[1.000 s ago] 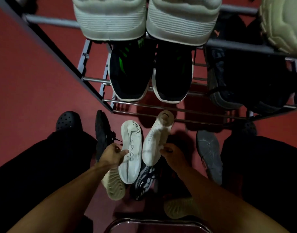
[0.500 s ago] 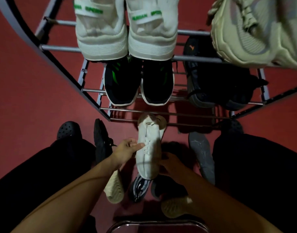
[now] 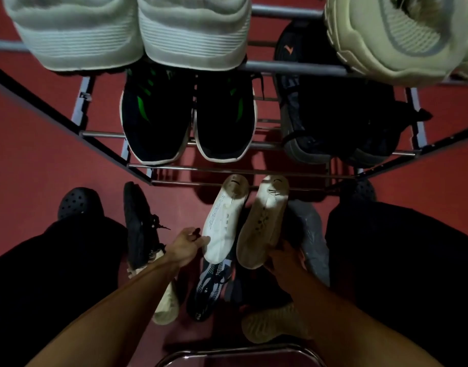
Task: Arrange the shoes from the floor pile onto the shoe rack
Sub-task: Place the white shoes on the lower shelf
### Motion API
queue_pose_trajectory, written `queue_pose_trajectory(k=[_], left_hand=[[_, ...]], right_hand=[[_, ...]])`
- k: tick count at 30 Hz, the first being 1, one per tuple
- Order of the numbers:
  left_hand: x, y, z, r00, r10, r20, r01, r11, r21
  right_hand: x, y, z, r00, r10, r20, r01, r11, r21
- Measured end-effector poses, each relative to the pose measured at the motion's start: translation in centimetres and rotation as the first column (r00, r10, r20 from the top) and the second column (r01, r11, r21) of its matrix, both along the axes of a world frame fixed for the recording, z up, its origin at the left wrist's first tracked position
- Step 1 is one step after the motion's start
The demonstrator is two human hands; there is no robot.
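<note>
White shoes (image 3: 222,223) now apart, side-by-side

Two shoes (image 3: 222,221) (image 3: 262,223) are lying side by side in front of the shoe rack (image 3: 227,170), toes touching its lowest bar. The left hand (image 3: 185,246) is touching the left one; the right hand (image 3: 283,256) is holding the right one. More shoes (image 3: 209,287) are lying underneath, nearer the person.
</note>
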State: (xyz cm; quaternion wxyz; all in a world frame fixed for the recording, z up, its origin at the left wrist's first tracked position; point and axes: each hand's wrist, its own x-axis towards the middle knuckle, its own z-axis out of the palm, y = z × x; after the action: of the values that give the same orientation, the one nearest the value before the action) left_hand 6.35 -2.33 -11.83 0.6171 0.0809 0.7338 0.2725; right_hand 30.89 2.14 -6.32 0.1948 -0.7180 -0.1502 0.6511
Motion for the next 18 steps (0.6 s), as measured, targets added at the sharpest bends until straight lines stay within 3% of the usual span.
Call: queue_pose_trajectory(k=[5,10,18], left_hand=[[0.7,0.3,-0.1,0.980,-0.196,0.028,0.196,0.981,-0.007],[1.1,-0.1,0.2,0.981,-0.195,0.008,0.196,0.978,-0.068],[2.6,-1.0,0.8,0.996,0.024,0.089,-0.016,0.996,-0.089]], right_hand=[[0.2,1.1,-1.1,0.990,0.088,-0.109,-0.103,0.983,-0.150],[0.2,-1.2,-1.6,0.990,0.054,-0.132,-0.099,0.927,-0.361],[-1.3,-2.4,-2.8,0.994,-0.084,-0.074,0.055,0.942,-0.332]])
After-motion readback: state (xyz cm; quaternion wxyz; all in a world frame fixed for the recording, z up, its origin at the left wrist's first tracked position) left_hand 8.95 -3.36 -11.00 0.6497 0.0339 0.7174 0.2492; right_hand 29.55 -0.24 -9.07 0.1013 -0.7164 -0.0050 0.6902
